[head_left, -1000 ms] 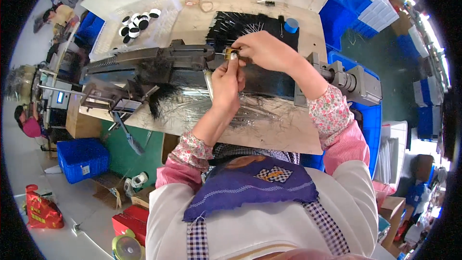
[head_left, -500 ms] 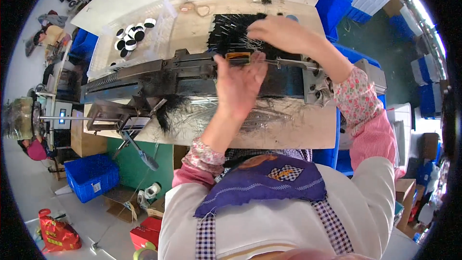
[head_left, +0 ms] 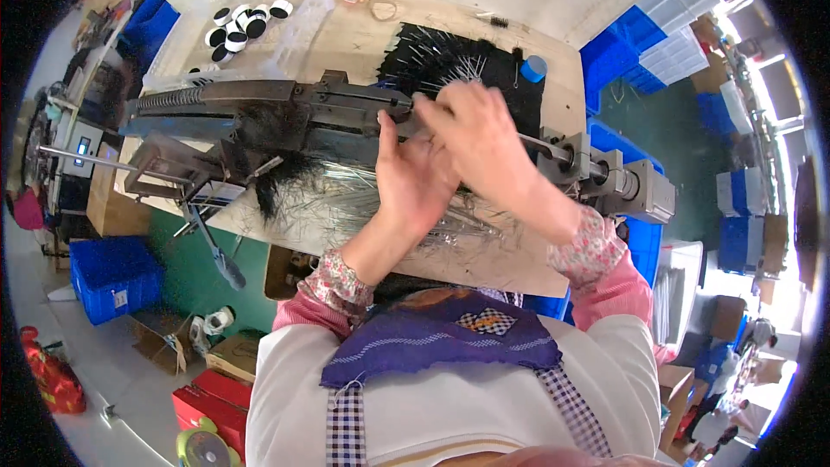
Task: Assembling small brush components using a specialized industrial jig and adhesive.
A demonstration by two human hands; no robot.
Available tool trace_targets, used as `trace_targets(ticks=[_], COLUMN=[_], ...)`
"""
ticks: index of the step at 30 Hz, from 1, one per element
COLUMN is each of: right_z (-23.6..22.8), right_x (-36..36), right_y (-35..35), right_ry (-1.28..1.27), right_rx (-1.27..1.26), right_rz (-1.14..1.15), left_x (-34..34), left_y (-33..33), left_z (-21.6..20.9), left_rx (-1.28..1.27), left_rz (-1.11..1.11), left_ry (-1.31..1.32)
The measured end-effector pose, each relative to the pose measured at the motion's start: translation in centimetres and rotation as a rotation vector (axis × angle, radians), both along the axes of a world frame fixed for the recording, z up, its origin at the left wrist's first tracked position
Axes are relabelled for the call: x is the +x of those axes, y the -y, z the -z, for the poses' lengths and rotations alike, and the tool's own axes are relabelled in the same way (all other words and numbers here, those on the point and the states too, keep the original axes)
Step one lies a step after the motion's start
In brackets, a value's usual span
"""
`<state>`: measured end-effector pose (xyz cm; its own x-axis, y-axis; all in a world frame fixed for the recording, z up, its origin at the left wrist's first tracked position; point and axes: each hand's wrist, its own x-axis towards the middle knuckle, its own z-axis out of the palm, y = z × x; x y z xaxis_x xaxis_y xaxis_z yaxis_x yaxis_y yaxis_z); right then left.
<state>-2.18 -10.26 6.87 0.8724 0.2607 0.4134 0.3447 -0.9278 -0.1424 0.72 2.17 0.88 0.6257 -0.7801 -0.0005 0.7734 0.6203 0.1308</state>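
My left hand (head_left: 413, 182) is palm up in front of a long dark metal machine (head_left: 346, 112), its thumb stretched away from the fingers. Its fingertips are partly covered by my right hand (head_left: 484, 131), which crosses above it with curled fingers close to the machine's jaw. Whatever the right fingers hold is hidden and slightly blurred. Beyond the hands, a black cloth (head_left: 526, 104) carries thin metal wires (head_left: 467, 67) and black bristles. Loose wires (head_left: 346, 180) and a clump of black bristles (head_left: 281, 182) lie on the near side of the machine.
A motor (head_left: 635, 190) with a metal shaft ends the machine at the right. A clear plastic basket (head_left: 298, 35) holds several white-and-black round caps (head_left: 235, 38). A blue-lidded round container (head_left: 534, 67) stands at the back right. Blue crates (head_left: 618, 52) are stacked beyond the table.
My right hand has come down from the wires on the black cloth to my left hand at the machine. The whole view has turned and shifted somewhat.
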Motion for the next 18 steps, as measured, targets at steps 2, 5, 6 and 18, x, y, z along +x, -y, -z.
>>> trace_targets(ticks=[2,5,6,18], right_z=[0.1,-0.5,-0.1,0.5], right_x=[1.6,1.9,1.9,1.6], right_y=[2.0,4.7,4.8,4.0], right_ry=[0.134,-0.123,-0.211,-0.045], right_rx=[0.104,0.538,0.511,0.205], right_rz=[0.051,0.084,0.1,0.029], left_x=[-0.3,-0.4,-0.5,-0.3], left_y=[0.3,0.4,0.4,0.2], left_z=[-0.3,-0.8,-1.0,-1.2], left_rx=[0.041,0.084,0.087,0.148], left_rz=[-0.065,-0.15,-0.164,-0.184], left_ry=[-0.027,-0.027,-0.018,0.025])
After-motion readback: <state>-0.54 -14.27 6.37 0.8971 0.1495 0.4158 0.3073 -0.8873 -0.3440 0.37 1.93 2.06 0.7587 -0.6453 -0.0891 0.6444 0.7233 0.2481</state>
